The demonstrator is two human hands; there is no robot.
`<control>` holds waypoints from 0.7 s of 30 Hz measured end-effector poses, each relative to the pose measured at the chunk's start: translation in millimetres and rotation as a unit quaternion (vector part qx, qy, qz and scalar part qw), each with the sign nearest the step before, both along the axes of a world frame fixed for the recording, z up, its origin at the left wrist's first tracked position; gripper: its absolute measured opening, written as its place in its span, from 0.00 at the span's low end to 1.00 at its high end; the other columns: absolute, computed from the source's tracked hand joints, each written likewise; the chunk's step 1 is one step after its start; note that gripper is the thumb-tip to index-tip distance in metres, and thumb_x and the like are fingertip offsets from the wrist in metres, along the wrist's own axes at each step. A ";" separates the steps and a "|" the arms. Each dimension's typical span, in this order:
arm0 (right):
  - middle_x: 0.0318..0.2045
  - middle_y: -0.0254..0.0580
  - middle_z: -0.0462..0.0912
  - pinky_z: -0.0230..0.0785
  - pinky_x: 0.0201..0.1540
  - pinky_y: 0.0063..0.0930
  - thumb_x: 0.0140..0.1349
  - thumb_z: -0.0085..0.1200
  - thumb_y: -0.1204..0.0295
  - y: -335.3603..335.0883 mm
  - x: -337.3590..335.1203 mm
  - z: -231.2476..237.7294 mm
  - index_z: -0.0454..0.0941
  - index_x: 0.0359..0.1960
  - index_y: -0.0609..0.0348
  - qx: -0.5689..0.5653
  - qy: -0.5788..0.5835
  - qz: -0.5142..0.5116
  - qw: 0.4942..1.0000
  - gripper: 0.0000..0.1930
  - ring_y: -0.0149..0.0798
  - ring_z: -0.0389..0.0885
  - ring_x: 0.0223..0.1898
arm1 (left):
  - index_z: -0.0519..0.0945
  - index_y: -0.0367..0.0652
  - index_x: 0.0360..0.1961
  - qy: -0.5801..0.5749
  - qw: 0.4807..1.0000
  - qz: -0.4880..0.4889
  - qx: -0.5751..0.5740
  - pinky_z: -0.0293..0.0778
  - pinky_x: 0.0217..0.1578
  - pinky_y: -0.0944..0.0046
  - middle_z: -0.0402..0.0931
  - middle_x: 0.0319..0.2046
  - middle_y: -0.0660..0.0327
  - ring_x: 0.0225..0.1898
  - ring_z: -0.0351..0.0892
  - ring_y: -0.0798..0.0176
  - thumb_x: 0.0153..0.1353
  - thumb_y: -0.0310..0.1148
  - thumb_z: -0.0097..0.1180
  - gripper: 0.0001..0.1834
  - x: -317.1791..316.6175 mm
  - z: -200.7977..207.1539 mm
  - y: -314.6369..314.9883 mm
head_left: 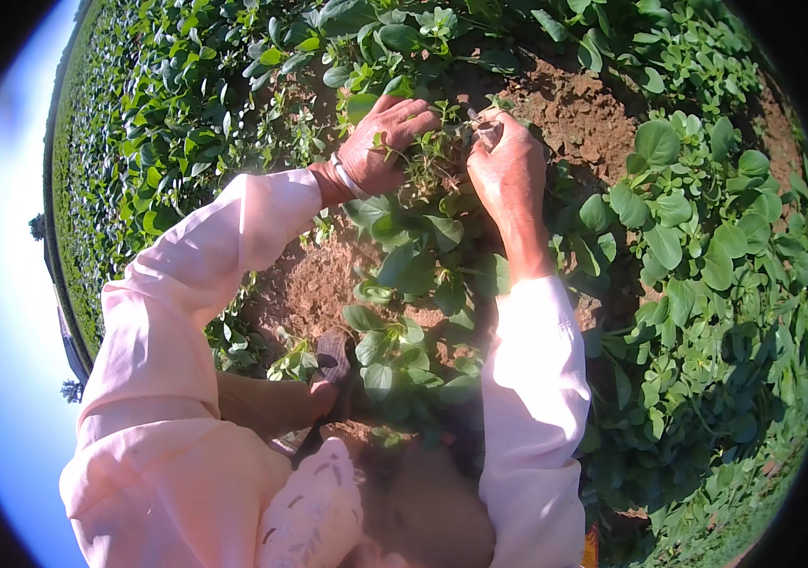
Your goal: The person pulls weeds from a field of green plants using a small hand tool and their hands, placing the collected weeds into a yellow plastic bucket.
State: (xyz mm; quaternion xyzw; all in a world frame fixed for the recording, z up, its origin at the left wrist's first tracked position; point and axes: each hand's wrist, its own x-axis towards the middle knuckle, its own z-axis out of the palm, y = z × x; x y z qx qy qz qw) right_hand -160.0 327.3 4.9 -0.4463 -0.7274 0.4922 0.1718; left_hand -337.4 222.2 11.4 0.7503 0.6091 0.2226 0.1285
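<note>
Both my hands are down among low green plants, close to each other. My left hand, with a pale bracelet at its wrist, has its fingers curled round a tuft of thin-stemmed weeds. Part of its grip is hidden by the leaves. On the other side of the tuft, my right hand is closed, thumb and fingers round a small grey-brown object. Its kind is not clear; most of it is inside the hand. Broad-leaved plants grow just below the tuft.
Crumbly brown soil shows beyond my right hand, and more bare soil under my left forearm. Rounded leafy plants stand thick on the right. My foot in a dark shoe is beside a leafy clump.
</note>
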 end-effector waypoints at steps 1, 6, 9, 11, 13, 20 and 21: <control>0.28 0.47 0.84 0.73 0.37 0.33 0.57 0.55 0.79 -1.3 0.5 -4.0 0.79 0.38 0.59 0.010 0.006 0.005 1.000 0.08 0.43 0.83 0.30 | 0.74 0.41 0.48 -0.012 1.000 0.022 -0.001 0.66 0.54 0.51 0.74 0.45 0.51 0.50 0.72 0.45 0.42 0.28 0.64 0.27 -2.2 13.4 -3.5; 0.30 0.51 0.84 0.74 0.39 0.41 0.53 0.54 0.78 2.0 15.7 17.4 0.79 0.37 0.58 -0.057 -0.007 0.064 0.996 0.09 0.53 0.84 0.36 | 0.76 0.38 0.52 -0.021 0.999 0.042 -0.013 0.78 0.42 0.50 0.81 0.43 0.45 0.41 0.82 0.39 0.47 0.32 0.69 0.28 -43.5 47.2 -39.8; 0.30 0.53 0.84 0.74 0.40 0.41 0.52 0.54 0.78 9.2 13.2 1.4 0.80 0.37 0.59 0.001 0.003 0.062 0.998 0.10 0.55 0.83 0.35 | 0.78 0.41 0.54 0.055 0.998 0.011 -0.002 0.79 0.42 0.51 0.81 0.46 0.47 0.43 0.82 0.42 0.47 0.33 0.67 0.29 -46.3 63.3 1.2; 0.30 0.55 0.84 0.75 0.40 0.41 0.53 0.54 0.77 14.3 13.3 -0.6 0.80 0.38 0.60 -0.002 0.001 0.050 0.999 0.10 0.57 0.83 0.35 | 0.78 0.39 0.53 0.137 0.989 -0.055 0.023 0.80 0.45 0.54 0.78 0.51 0.44 0.46 0.82 0.43 0.51 0.30 0.63 0.25 -40.2 60.0 41.2; 0.30 0.55 0.84 0.75 0.40 0.41 0.53 0.54 0.77 13.2 6.5 11.6 0.80 0.37 0.61 -0.015 -0.024 0.054 0.998 0.09 0.57 0.83 0.35 | 0.82 0.45 0.50 0.137 0.989 -0.052 0.023 0.80 0.39 0.52 0.82 0.44 0.48 0.41 0.83 0.44 0.49 0.26 0.57 0.23 -39.6 28.4 59.9; 0.34 0.50 0.85 0.74 0.41 0.43 0.56 0.56 0.74 6.7 -14.8 -3.8 0.80 0.38 0.57 0.035 -0.028 0.072 0.996 0.08 0.55 0.83 0.40 | 0.83 0.52 0.43 0.415 0.877 0.004 -0.244 0.80 0.36 0.57 0.83 0.39 0.59 0.41 0.85 0.55 0.59 0.30 0.56 0.11 -22.9 -10.8 90.9; 0.34 0.50 0.85 0.74 0.41 0.44 0.56 0.57 0.74 4.7 -18.7 -8.4 0.79 0.38 0.57 0.059 -0.033 0.074 0.995 0.08 0.55 0.83 0.40 | 0.83 0.52 0.42 0.418 0.874 0.013 -0.249 0.80 0.37 0.57 0.83 0.39 0.60 0.42 0.85 0.57 0.59 0.30 0.57 0.11 -24.7 -20.5 94.5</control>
